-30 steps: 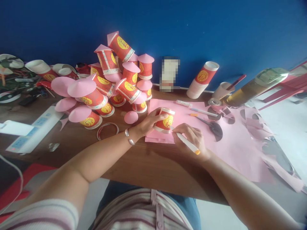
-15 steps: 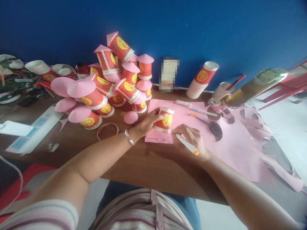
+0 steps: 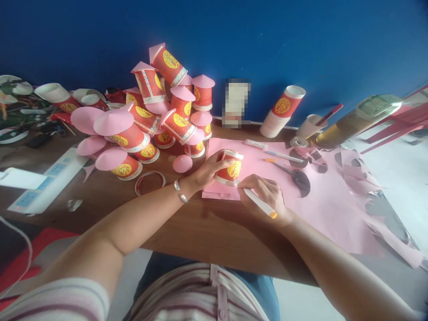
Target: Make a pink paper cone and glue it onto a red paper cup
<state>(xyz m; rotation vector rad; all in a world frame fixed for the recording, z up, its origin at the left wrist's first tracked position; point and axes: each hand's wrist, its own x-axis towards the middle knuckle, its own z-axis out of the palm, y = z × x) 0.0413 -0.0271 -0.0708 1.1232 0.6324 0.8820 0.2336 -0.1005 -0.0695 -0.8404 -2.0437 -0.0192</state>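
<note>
My left hand (image 3: pixel 207 171) is wrapped round a red paper cup (image 3: pixel 230 168) with a yellow emblem, standing upside down on a pink paper sheet (image 3: pixel 261 165). My right hand (image 3: pixel 267 196) grips a white pen (image 3: pixel 259 203) with an orange end. The pen's tip touches the paper at the cup's rim on the near side. A silver bracelet (image 3: pixel 179 191) sits on my left wrist.
A heap of red cups with pink cone lids (image 3: pixel 157 116) fills the table's back left. A cup stack (image 3: pixel 282 111), scissors (image 3: pixel 294 174), a second pen (image 3: pixel 282 156), a glue stick (image 3: pixel 256 144), tape rolls (image 3: pixel 298 141) and pink offcuts (image 3: pixel 361 178) lie right. A power strip (image 3: pixel 50 178) lies left.
My right hand has slid the pen a little leftward along the cup's near rim. The left hand and cup have stayed put.
</note>
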